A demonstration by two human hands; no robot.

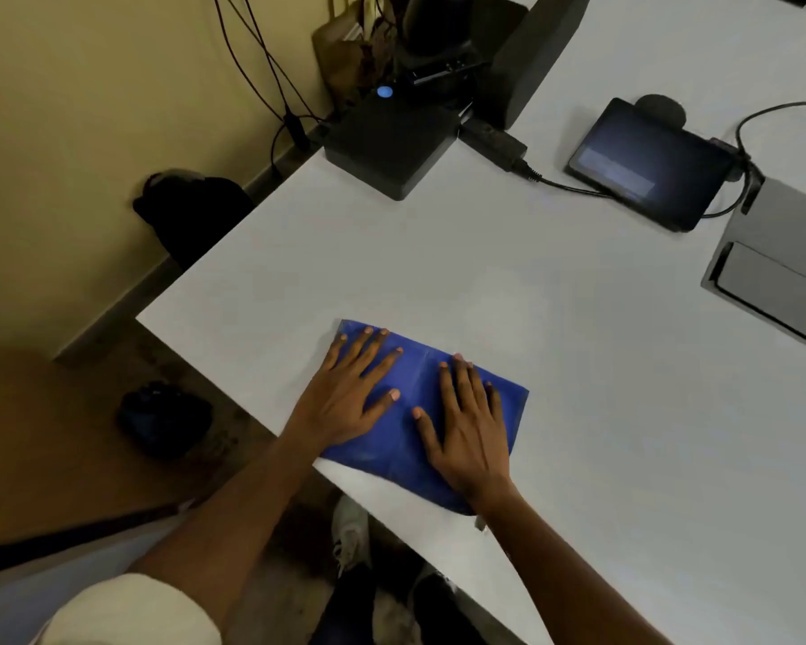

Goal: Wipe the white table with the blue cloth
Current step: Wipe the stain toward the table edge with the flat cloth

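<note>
The blue cloth [410, 412] lies flat as a folded rectangle on the white table [438, 272], close to the near left edge. My left hand [350, 398] presses flat on the cloth's left half, fingers spread. On the right half rests my right hand [471, 435], also flat with fingers apart. Neither hand grips the cloth; both palms lie on top of it. Parts of the cloth are hidden beneath my hands.
A black box with a blue dot [392, 137] sits at the table's far corner. A small screen [647, 165] with a cable [573, 186] lies at the back right, a grey laptop [778, 267] at the right edge. Dark bags [164, 416] sit on the floor left.
</note>
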